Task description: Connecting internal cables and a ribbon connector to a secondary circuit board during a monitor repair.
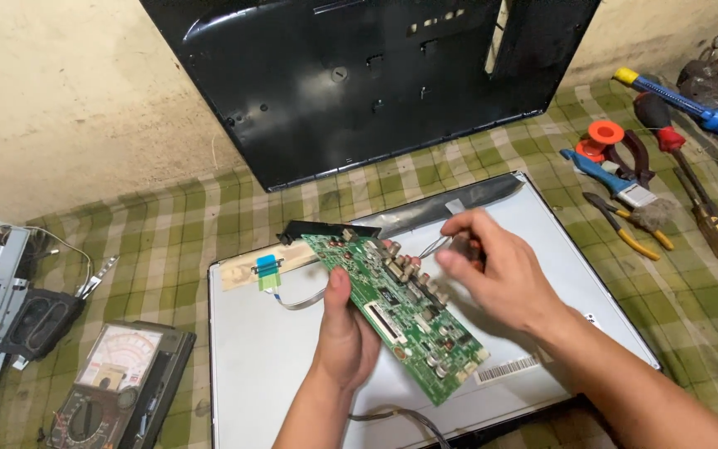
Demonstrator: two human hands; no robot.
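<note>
Circuit board (396,312) gripped in left hand (344,333); right hand (492,270) at upper edge.

Large flat rectangular grey-white display panel (276,357) lying face down at centre of checked tabletop. White oblong barcode label (506,369) stuck on panel toward 4 o'clock. Analog meter's pale dial window (118,356) at 8 o'clock, set in dark casing. Black glossy rectangular monitor back cover (359,75) leaning at 12 o'clock.

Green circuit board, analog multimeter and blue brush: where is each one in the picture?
green circuit board (405,320): head view, middle of its component side.
analog multimeter (118,357): head view, its dial face.
blue brush (604,173): head view, its handle.
</note>
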